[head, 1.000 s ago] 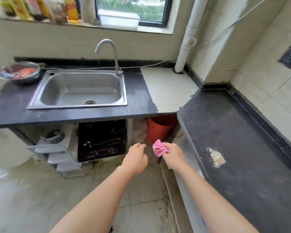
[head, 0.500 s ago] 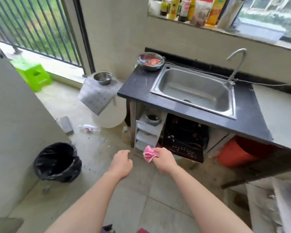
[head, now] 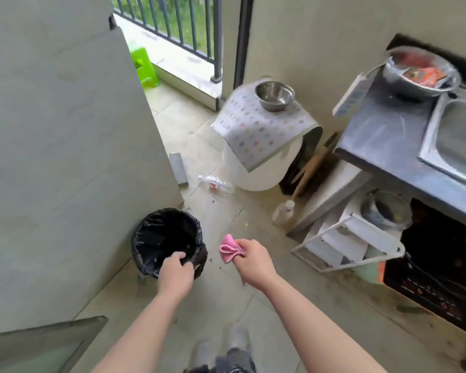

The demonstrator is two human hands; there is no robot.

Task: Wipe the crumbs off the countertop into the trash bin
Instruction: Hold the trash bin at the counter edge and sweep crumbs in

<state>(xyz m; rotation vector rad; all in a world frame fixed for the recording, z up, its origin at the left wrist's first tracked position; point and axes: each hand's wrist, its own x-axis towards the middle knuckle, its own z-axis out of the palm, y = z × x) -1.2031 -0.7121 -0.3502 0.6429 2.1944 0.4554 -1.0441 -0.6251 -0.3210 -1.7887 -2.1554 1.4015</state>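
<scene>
A round trash bin (head: 164, 235) lined with a black bag stands on the floor by the left wall. My left hand (head: 176, 271) is on its near rim, thumb inside and fingers curled over the edge. My right hand (head: 254, 262) hovers just right of the bin, shut on a bunched pink cloth (head: 229, 251) that sticks out toward the bin. The dark countertop (head: 382, 135) with its steel sink (head: 457, 135) runs along the right. No crumbs are in view.
A grey wall (head: 65, 130) closes the left side. Ahead stands a white bucket (head: 256, 176) under a dotted cloth and a steel bowl (head: 275, 95). A crushed bottle (head: 215, 183), a small bottle (head: 283, 212) and a white rack (head: 347, 243) are on the floor. Another bowl (head: 420, 74) sits on the counter.
My view has swung left from the counter to the floor. The bin, off to the left before, is now under my left hand. The pink cloth stays in my right hand.
</scene>
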